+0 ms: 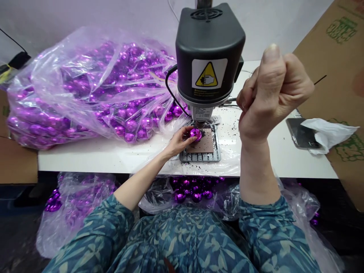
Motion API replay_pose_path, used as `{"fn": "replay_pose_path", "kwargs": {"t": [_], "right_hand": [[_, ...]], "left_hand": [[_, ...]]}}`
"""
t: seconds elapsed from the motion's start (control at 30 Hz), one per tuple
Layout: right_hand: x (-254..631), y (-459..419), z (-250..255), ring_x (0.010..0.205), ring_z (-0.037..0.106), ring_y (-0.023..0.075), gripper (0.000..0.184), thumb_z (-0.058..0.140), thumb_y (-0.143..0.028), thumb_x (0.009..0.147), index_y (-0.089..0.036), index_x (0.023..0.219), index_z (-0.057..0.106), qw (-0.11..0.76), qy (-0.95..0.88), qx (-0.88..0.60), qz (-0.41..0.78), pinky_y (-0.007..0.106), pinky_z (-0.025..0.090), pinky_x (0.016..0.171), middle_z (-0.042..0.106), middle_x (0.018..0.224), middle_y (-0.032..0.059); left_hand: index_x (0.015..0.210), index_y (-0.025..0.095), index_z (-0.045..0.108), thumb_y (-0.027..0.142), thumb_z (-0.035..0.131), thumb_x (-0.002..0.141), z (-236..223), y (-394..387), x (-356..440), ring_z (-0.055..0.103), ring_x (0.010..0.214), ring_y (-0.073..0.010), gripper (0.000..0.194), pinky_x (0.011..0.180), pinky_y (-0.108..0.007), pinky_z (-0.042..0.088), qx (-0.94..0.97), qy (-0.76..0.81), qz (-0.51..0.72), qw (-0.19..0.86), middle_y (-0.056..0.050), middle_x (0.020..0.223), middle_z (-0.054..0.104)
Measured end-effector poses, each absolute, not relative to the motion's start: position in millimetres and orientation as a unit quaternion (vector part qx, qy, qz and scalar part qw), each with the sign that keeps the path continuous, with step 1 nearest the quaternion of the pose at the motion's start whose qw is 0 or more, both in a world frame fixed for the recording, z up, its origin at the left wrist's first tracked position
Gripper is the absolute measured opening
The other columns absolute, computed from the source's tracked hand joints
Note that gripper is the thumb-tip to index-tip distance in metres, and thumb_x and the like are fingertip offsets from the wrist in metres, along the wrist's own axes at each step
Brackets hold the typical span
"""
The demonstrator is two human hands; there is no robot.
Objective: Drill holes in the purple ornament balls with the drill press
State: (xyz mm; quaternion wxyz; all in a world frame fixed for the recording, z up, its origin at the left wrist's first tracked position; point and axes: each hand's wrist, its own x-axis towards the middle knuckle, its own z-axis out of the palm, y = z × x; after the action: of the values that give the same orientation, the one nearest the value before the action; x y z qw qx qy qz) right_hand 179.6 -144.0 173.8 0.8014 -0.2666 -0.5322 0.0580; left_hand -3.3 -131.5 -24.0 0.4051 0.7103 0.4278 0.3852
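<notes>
My left hand [182, 139] holds a shiny purple faceted ball [195, 134] between thumb and fingers. The ball rests on a brown square board [205, 142] over the slotted metal base [199, 157], right below the chuck of a black bench drill press [209, 53]. Raised at the right of the machine, my right hand [273, 91] is closed in a fist round the drill press lever [232, 99]; a short rod runs from the machine to it, and the grip itself is hidden by the fingers. Dark shavings [227, 132] lie about the base.
A large clear bag [93, 91] full of purple balls lies at the left of the white table [85, 157]. More purple balls [196, 187] sit in an open plastic bag below the front edge. At right are a phone [303, 132], a crumpled tissue [327, 131] and cardboard [338, 76].
</notes>
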Motion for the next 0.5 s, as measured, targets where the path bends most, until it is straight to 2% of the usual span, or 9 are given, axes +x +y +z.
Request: {"fn": "replay_pose_path", "kwargs": {"t": [0.17,0.3,0.43,0.5], "right_hand": [[180,-145,173,0.044,0.029,0.0030,0.063,0.048,-0.073,0.089,-0.023,0.064,0.020,0.779,-0.528,-0.332,0.062,0.027,0.032,0.052,0.027,0.048,-0.0070],[179,-146,172,0.044,0.030,0.0010,0.061,0.049,-0.067,0.092,-0.021,0.063,0.021,0.781,-0.531,-0.327,0.041,0.024,0.031,0.051,0.028,0.048,-0.0070],[178,-146,173,0.042,0.027,0.0011,0.059,0.052,-0.063,0.091,-0.021,0.062,0.022,0.791,-0.529,-0.305,0.041,0.024,0.026,0.048,0.025,0.046,-0.0076],[179,-146,174,0.041,0.027,0.0016,0.060,0.053,-0.063,0.091,-0.022,0.062,0.021,0.791,-0.529,-0.302,0.045,0.025,0.025,0.046,0.024,0.045,-0.0077]], "left_hand": [[0.131,0.017,0.061,0.043,0.082,0.086,-20,-131,0,0.073,0.096,-0.0206,0.056,0.085,-0.036,0.063,0.715,0.429,0.384,0.397,-0.012,0.120,0.074],[0.125,0.017,0.065,0.035,0.088,0.081,-13,-135,5,0.071,0.092,-0.0190,0.053,0.082,-0.035,0.062,0.721,0.440,0.381,0.376,-0.009,0.114,0.074],[0.118,0.020,0.068,0.029,0.092,0.075,-12,-141,14,0.068,0.108,-0.0247,0.050,0.094,-0.041,0.060,0.750,0.445,0.395,0.289,-0.008,0.116,0.072],[0.119,0.020,0.066,0.026,0.091,0.076,-16,-144,19,0.068,0.113,-0.0259,0.050,0.099,-0.044,0.059,0.747,0.446,0.403,0.284,-0.008,0.119,0.072]]}}
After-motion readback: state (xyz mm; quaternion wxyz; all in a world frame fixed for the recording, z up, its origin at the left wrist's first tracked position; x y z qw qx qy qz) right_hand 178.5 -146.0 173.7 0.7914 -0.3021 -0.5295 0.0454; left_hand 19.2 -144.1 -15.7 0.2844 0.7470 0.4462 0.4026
